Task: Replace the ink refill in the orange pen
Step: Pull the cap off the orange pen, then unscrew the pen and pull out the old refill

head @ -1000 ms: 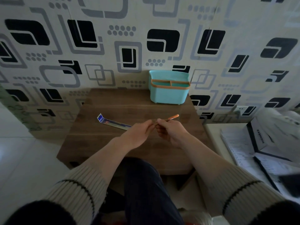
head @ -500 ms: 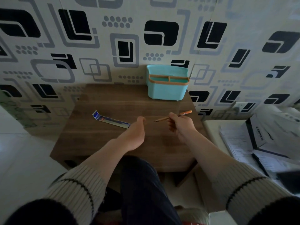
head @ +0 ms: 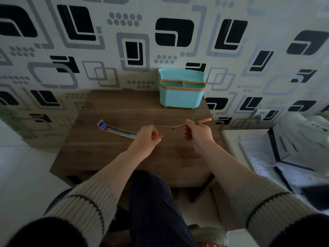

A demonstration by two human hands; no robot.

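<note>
My right hand (head: pixel 197 134) grips the orange pen (head: pixel 204 120) by its middle, above the wooden table (head: pixel 110 154). The pen's thin pointed end sticks out to the left and its orange rear end up to the right. My left hand (head: pixel 146 139) pinches a small orange pen piece (head: pixel 158 137), whose tip shows past the fingers. The two hands are apart, with a gap of table between them. A flat blue and silver refill packet (head: pixel 115 129) lies on the table just left of my left hand.
A turquoise desk organizer (head: pixel 181 97) with an orange rim stands at the table's back right against the patterned wall. To the right, a lower surface holds papers (head: pixel 258 154) and a dark box (head: pixel 284 145). My legs are under the table's front edge.
The hands, joined at the pen one second ago, have pulled apart. The left hand has come away with a small orange piece; the right hand has moved right with the pen.
</note>
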